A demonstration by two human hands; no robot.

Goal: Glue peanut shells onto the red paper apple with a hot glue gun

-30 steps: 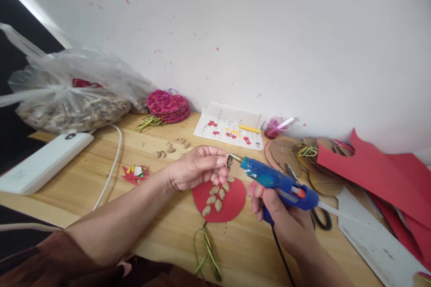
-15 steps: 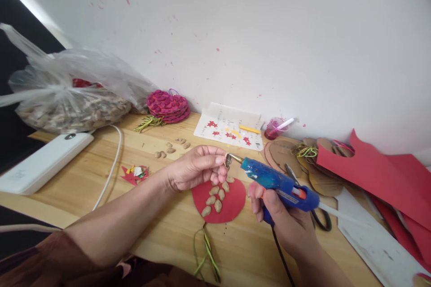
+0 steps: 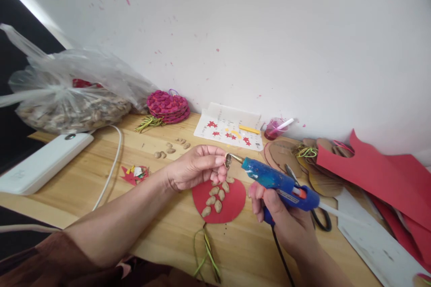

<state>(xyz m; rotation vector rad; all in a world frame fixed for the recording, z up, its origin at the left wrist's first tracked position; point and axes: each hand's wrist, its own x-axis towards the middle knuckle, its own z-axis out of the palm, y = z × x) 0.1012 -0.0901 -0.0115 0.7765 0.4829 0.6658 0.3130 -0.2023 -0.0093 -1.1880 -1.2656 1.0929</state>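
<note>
Between thumb and fingers, my left hand [image 3: 202,166] pinches a peanut shell half [image 3: 228,160], its hollow side turned toward the right. My right hand [image 3: 289,224] is wrapped round the handle of a blue glue gun [image 3: 278,181], and its metal nozzle meets the shell's edge. A white glue stick [image 3: 336,211] sticks out of the gun's rear. Below my left hand lies a red paper disc [image 3: 234,204] with several peanut shells [image 3: 218,206] on it, a few partly hidden by my fingers. Green and yellow cords [image 3: 207,251] trail from the disc's lower edge.
A clear bag of shells [image 3: 74,107] and a white power bank [image 3: 43,161] stand left. Loose shells [image 3: 170,149], pink bumpy discs [image 3: 168,105], a sheet with red stars [image 3: 229,130] and a paint cup [image 3: 274,130] lie behind. Scissors [image 3: 325,222] and red paper [image 3: 377,179] are right.
Almost nothing differs. Both hands keep their places, with the glue gun's nozzle still at the peanut shell half.
</note>
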